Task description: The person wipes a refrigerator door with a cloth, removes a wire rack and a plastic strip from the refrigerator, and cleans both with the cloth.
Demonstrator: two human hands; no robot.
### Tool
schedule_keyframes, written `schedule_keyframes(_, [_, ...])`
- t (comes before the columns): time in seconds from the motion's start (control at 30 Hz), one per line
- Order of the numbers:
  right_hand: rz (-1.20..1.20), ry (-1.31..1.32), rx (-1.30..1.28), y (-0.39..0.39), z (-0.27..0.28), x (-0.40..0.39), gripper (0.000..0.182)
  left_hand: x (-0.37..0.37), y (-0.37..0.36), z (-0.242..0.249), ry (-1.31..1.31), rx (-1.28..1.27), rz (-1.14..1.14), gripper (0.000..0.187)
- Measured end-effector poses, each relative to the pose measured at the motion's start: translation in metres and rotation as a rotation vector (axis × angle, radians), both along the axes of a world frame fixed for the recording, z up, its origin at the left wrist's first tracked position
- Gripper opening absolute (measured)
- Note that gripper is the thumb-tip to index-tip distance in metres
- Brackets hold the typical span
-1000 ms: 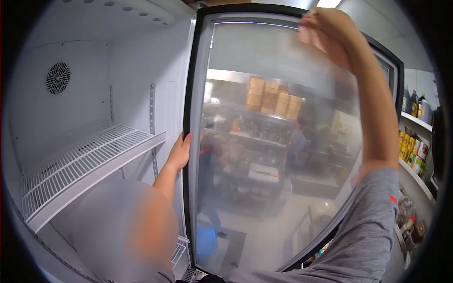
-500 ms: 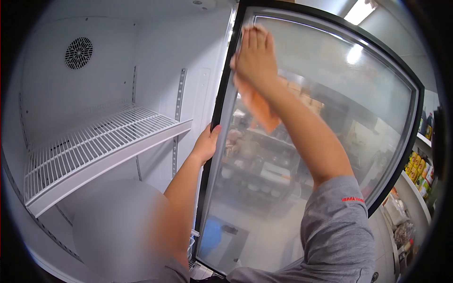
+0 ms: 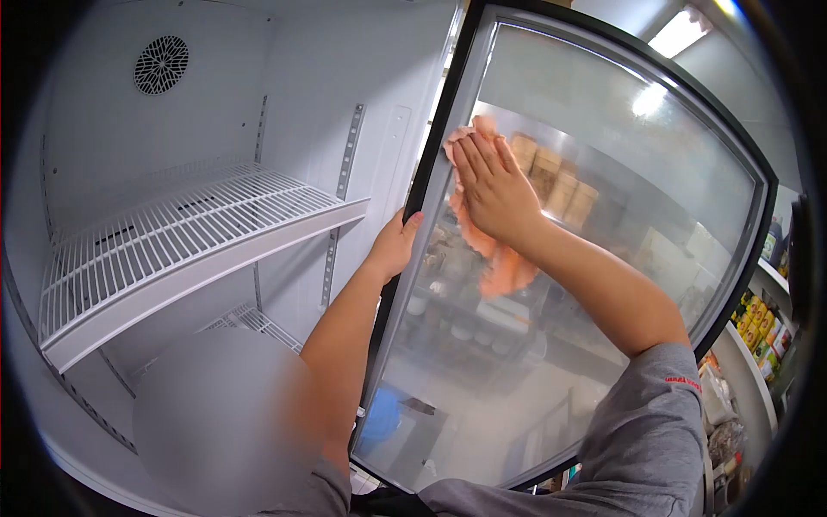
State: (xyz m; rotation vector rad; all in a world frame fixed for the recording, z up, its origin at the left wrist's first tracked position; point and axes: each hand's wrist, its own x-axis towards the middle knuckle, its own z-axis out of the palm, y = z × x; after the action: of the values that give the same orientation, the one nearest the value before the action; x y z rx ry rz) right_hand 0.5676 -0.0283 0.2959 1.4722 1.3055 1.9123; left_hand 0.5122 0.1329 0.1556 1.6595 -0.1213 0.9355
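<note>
An orange cloth [image 3: 510,269] lies under my right hand [image 3: 498,185], pressed against the upper left part of the glass door [image 3: 594,302]; the fingers are flat, and the cloth hangs below the palm. My left hand [image 3: 396,246] grips the black edge of the open door [image 3: 435,151], its thumb on the front side and the other fingers hidden behind. Glass near the cloth looks clearer than the foggy part around it.
On the left is a white fridge interior with a wire shelf [image 3: 172,233] and a round vent [image 3: 161,65]. Shelves with packaged goods [image 3: 758,327] stand at the far right. A ceiling light [image 3: 680,33] shines above. A blurred patch covers the lower left.
My right hand has moved down and slightly right over the glass with the cloth. My left hand still holds the door edge. The view has shifted a little.
</note>
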Motion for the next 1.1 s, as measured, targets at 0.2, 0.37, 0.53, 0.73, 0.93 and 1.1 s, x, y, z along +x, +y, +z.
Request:
schedule_keyframes(0.2, [0.141, -0.048, 0.192, 0.021, 0.113, 0.007, 0.051, -0.011, -0.008, 0.006, 0.016, -0.044, -0.014, 0.050])
schedule_keyframes(0.37, [-0.166, 0.011, -0.179, -0.010, -0.037, -0.028, 0.060, -0.002, -0.003, -0.002, -0.017, -0.025, 0.002, 0.049])
schedule_keyframes(0.53, [-0.170, 0.363, -0.210, -0.022, -0.005, 0.002, 0.061, 0.000, -0.001, 0.000, -0.014, 0.028, 0.062, 0.048])
schedule_keyframes(0.73, [-0.149, 0.097, 0.284, -0.044, 0.112, 0.002, 0.059, -0.004, -0.004, 0.000, 0.004, 0.011, 0.043, 0.050])
schedule_keyframes(0.93, [-0.280, 0.134, -0.392, -0.069, -0.116, -0.005, 0.068, 0.000, -0.002, 0.000, 0.004, 0.016, 0.056, 0.051])
schedule_keyframes(1.1, [-0.393, 0.240, 0.100, -0.119, 0.042, 0.006, 0.056, -0.003, -0.006, 0.000, -0.002, 0.052, 0.112, 0.053])
